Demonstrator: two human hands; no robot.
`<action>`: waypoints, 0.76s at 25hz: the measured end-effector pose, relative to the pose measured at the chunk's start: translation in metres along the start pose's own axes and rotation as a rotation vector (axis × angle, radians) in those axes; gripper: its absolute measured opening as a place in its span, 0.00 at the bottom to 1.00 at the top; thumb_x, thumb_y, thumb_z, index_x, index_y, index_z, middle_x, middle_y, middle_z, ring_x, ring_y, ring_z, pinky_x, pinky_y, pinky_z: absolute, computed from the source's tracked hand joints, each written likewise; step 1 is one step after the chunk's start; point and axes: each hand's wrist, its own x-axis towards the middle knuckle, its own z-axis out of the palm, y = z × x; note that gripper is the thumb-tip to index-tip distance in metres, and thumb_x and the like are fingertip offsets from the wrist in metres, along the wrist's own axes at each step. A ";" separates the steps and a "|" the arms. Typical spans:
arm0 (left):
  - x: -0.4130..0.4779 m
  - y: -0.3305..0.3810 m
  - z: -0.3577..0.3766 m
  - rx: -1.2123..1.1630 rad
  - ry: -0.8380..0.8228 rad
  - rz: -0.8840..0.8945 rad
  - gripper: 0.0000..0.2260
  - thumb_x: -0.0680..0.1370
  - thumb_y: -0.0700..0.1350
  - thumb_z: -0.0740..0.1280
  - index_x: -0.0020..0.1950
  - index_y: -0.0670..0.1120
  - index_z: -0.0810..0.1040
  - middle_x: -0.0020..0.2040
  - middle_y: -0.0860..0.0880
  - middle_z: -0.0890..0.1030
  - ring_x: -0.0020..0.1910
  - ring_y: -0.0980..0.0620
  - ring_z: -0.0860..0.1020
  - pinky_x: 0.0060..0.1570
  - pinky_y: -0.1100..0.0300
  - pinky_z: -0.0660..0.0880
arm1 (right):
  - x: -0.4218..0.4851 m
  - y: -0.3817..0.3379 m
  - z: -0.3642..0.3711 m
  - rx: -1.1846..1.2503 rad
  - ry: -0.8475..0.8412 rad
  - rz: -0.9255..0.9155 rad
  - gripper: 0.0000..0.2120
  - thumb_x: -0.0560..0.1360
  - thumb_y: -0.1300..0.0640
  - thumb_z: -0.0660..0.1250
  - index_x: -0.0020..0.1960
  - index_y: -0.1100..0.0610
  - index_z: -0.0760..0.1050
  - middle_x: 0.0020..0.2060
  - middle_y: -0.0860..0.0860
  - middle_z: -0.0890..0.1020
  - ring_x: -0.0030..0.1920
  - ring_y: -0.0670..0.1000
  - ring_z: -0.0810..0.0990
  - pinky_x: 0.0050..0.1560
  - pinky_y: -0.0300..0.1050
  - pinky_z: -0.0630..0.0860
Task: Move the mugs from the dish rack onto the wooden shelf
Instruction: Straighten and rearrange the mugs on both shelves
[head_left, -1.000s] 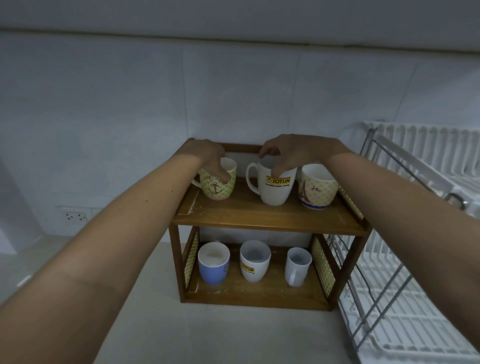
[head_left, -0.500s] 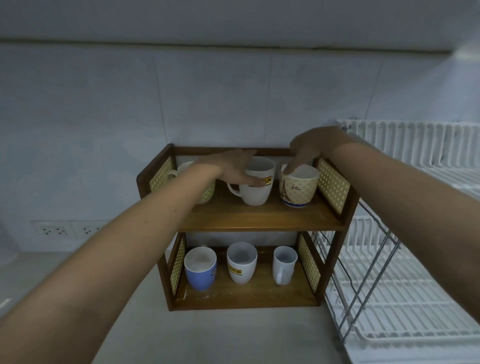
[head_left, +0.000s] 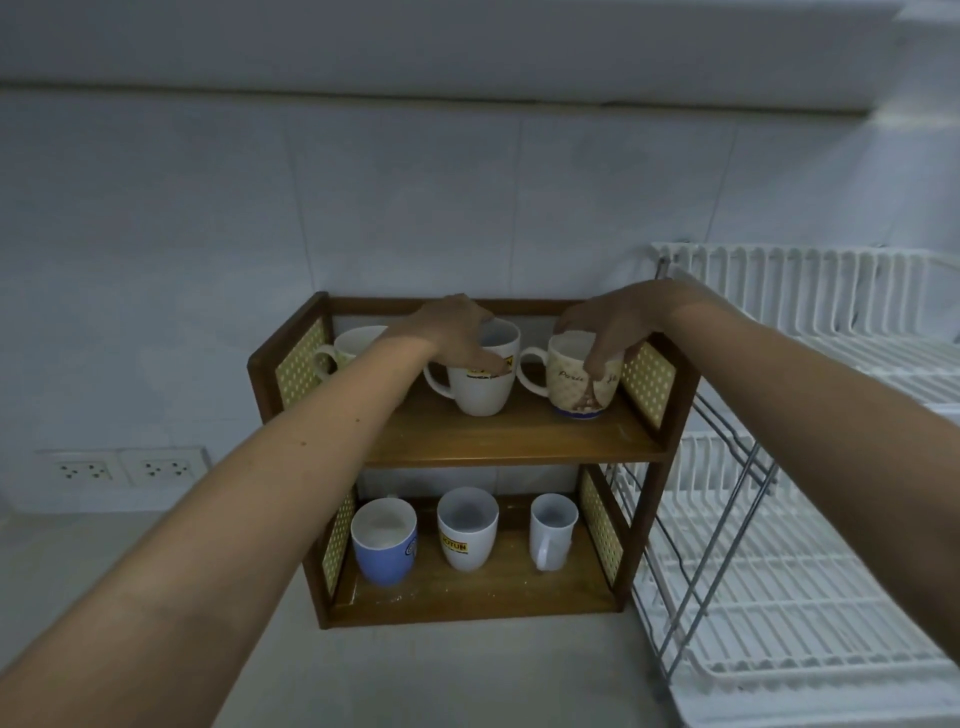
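Observation:
The wooden shelf (head_left: 498, 447) stands against the wall with two levels. On its top board my left hand (head_left: 460, 330) grips the rim of a white Jotun mug (head_left: 483, 392), and my right hand (head_left: 605, 325) grips the rim of a cream patterned mug (head_left: 574, 387) at the right end. A yellow-green mug (head_left: 348, 348) stands at the left end, partly hidden by my left forearm. On the lower board stand a blue mug (head_left: 384, 543), a second white Jotun mug (head_left: 466, 527) and a small white mug (head_left: 551, 527).
The white wire dish rack (head_left: 810, 530) with a metal frame stands right beside the shelf; no mugs show in it. Two wall sockets (head_left: 124, 467) sit low on the tiled wall at left. Grey counter (head_left: 395, 675) lies in front.
My left hand left the yellow-green mug and took the white Jotun mug. My right hand went from the Jotun mug to the cream mug, whose handle has turned to face left.

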 end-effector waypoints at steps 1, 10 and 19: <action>0.001 -0.001 -0.001 -0.012 -0.008 -0.005 0.40 0.70 0.62 0.69 0.76 0.47 0.61 0.74 0.45 0.66 0.69 0.44 0.69 0.63 0.51 0.71 | 0.001 0.000 0.000 -0.047 0.002 -0.003 0.42 0.68 0.60 0.74 0.75 0.47 0.56 0.72 0.55 0.63 0.65 0.59 0.70 0.41 0.44 0.79; 0.003 -0.018 -0.004 -0.054 -0.057 -0.010 0.41 0.70 0.62 0.70 0.77 0.48 0.58 0.76 0.47 0.64 0.71 0.45 0.66 0.66 0.53 0.67 | 0.003 0.007 -0.001 -0.188 0.041 -0.063 0.45 0.65 0.61 0.76 0.75 0.47 0.56 0.72 0.54 0.64 0.67 0.58 0.69 0.61 0.56 0.76; -0.010 -0.020 0.003 -0.137 0.004 -0.005 0.41 0.72 0.61 0.69 0.77 0.45 0.56 0.77 0.46 0.61 0.74 0.46 0.62 0.68 0.53 0.63 | -0.002 0.000 -0.002 -0.264 0.056 -0.055 0.46 0.65 0.62 0.75 0.75 0.47 0.55 0.70 0.56 0.67 0.65 0.59 0.70 0.61 0.57 0.75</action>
